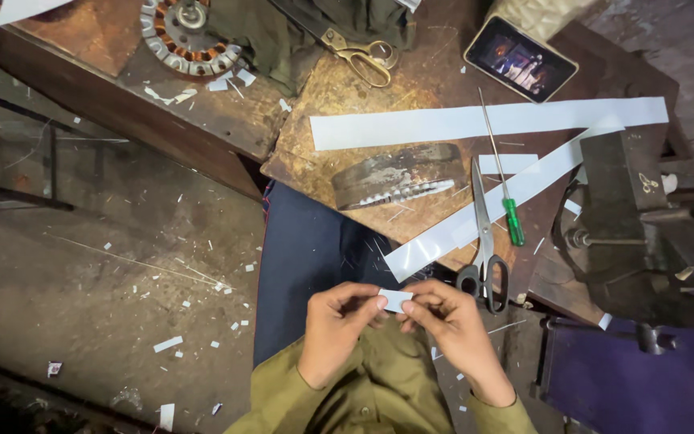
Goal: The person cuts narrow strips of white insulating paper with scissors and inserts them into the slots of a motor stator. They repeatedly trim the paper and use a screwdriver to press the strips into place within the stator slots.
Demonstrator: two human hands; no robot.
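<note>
While the left hand (339,325) and right hand (451,321) pinch a small white paper piece (395,300) between their fingertips above the lap, it looks light, thin and easily creased, best gripped by its edges; black-handled scissors (485,241) and long paper strips (475,122) lie on the workbench (339,88) beyond.

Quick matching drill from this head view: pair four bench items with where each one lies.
1 black-handled scissors
2 phone
3 screwdriver
4 small paper piece

A between both hands' fingertips
B bench's far edge, screen lit
C green handle, lying on a white strip
D handles at the bench's near edge

Pairs: 1-D, 2-B, 3-C, 4-A
</note>
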